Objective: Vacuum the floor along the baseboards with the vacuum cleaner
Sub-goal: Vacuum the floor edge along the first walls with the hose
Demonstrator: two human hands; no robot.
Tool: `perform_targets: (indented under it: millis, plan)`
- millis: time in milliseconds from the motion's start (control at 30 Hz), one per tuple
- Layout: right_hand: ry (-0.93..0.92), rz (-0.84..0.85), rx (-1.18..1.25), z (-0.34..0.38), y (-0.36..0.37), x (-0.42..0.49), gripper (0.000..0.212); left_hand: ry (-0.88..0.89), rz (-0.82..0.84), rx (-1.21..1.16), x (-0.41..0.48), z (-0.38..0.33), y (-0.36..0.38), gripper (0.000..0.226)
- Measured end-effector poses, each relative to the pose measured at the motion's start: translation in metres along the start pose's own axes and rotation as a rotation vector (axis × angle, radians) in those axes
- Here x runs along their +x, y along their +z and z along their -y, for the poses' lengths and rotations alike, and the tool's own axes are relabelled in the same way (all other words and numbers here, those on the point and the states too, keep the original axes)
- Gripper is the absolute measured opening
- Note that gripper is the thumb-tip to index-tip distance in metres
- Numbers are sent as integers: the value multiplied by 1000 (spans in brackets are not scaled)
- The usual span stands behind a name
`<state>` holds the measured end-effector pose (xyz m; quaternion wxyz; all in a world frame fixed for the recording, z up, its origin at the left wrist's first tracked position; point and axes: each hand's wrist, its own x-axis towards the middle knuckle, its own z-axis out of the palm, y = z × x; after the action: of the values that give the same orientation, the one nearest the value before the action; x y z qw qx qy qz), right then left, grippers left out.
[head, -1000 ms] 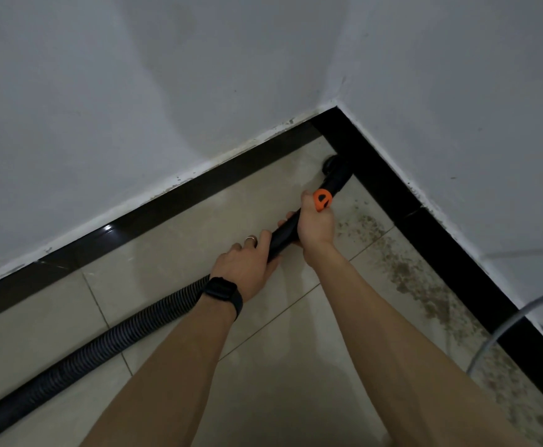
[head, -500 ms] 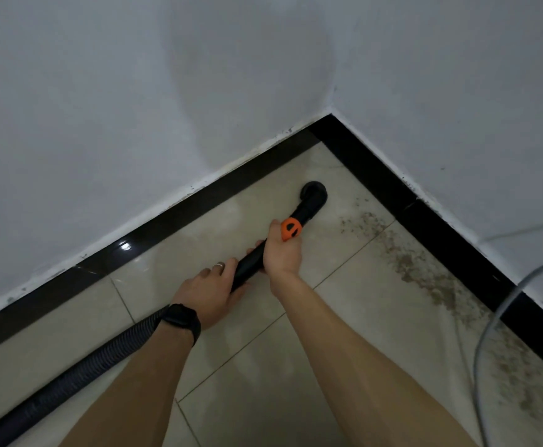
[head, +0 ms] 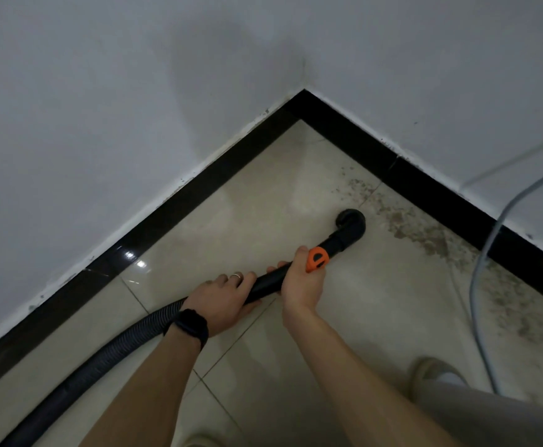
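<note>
Nozzle (head: 350,224) of the vacuum, a black elbow, sits low on the pale floor (head: 263,204), short of the corner and at the near edge of the grey dust (head: 431,240) banded along the right-hand baseboard (head: 425,188). Behind it the black wand (head: 268,282) slants back toward me. My right hand (head: 302,285) wraps it from above, fingers curled under, thumb up against the orange clip (head: 317,259), arm stretched nearly straight. My left hand (head: 225,301) grips the wand's rear end just behind, knuckles up, ring (head: 236,275) showing, watch (head: 191,327) on the wrist. From there the ribbed hose (head: 112,351) trails off lower left beside the other baseboard. A grey cable (head: 473,291) hangs at right, near my shoe (head: 434,375).
</note>
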<state>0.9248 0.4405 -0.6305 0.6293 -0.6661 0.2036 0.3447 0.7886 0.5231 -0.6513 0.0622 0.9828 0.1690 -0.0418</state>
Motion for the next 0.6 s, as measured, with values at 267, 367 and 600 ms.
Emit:
perform_targets:
  millis: [267,367,600]
  plan:
    - [-3,-151,114,1,-41,7,42,178,-46,2,22,-27,9,47]
    - [-8,-215,160,7,-59,11,40,241,-89,14,35,-43,11,46]
    - [-28,-232,184,20,-62,23,36,246,-142,9,51,-52,14,43]
